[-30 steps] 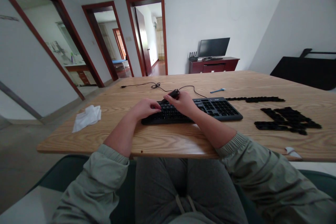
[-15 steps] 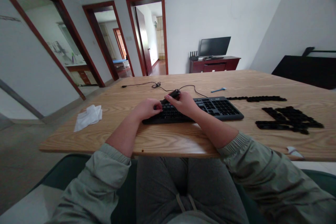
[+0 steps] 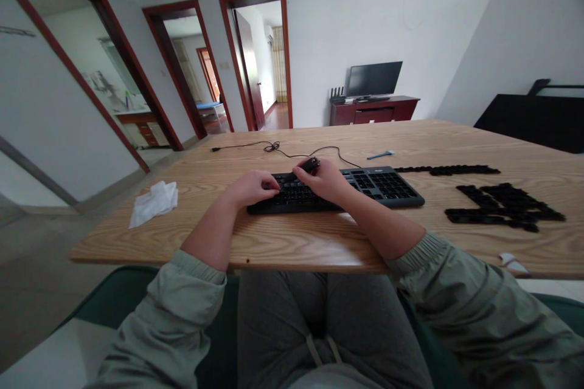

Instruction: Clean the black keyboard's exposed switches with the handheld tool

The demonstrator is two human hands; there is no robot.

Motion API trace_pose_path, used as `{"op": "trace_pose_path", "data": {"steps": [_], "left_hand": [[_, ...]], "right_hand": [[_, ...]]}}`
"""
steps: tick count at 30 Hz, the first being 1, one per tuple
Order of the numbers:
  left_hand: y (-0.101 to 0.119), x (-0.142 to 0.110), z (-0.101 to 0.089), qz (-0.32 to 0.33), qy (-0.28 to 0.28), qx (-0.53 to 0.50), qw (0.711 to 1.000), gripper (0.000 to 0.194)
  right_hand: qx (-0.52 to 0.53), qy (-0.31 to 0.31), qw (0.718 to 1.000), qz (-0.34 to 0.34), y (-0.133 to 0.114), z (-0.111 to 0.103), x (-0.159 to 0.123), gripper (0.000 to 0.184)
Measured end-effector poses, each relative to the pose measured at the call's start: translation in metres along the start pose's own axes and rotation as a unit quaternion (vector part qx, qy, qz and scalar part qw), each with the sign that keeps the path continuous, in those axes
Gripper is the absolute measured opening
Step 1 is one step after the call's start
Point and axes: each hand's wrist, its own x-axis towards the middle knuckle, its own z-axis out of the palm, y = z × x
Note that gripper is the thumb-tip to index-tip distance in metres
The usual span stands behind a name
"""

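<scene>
From the head view, the long black plastic keyboard [image 3: 399,198] lies flat on the light wood-grain desk [image 3: 301,246], in front of the person, its thin black cable [image 3: 334,148] running off behind it. The right hand [image 3: 331,183] is wrapped around a short, dark, rod-like tool [image 3: 310,164] held slanting above the keys, its lower end hidden. The left hand [image 3: 250,188] has thumb and fingers drawn together at the left part of the keyboard; whether a small piece sits between them I cannot tell. The keyboard looks light and fairly stiff, likely to slide if pushed sideways, so it is best steadied by its solid front rim or right end, away from the keys and cable. The tool seems rigid and light; its thick upper body suits a firm grip, while a smooth casing might slip a little. The small black pieces, in a row [image 3: 465,170] and a loose patch [image 3: 506,203] to the right, look light and easily scattered, better pinched singly by their sides. The crumpled white tissue [image 3: 154,203] at far left looks soft and limp.
</scene>
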Motion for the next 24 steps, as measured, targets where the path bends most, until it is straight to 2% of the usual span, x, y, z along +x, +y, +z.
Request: {"op": "trace_pose_path", "data": {"steps": [6,13,17,24], "left_hand": [[-0.0007,0.0036,0.003,0.031,0.005,0.018,0.999,0.018],[0.004,0.0043,0.0034,0.058,-0.011,0.073,0.996,0.016],[0.0048,0.0054,0.0052,0.076,-0.008,0.085,0.993,0.018],[0.0019,0.0086,0.0087,0.067,0.01,0.094,0.993,0.02]], "right_hand": [[-0.038,-0.004,0.999,0.013,-0.0017,-0.0017,-0.0002,0.041],[-0.002,-0.017,1.0,-0.013,-0.0045,-0.0004,-0.0016,0.03],[-0.025,-0.025,0.999,-0.01,-0.0057,-0.0023,-0.0029,0.03],[-0.037,-0.001,0.999,0.006,-0.0076,-0.0014,-0.0036,0.038]]}}
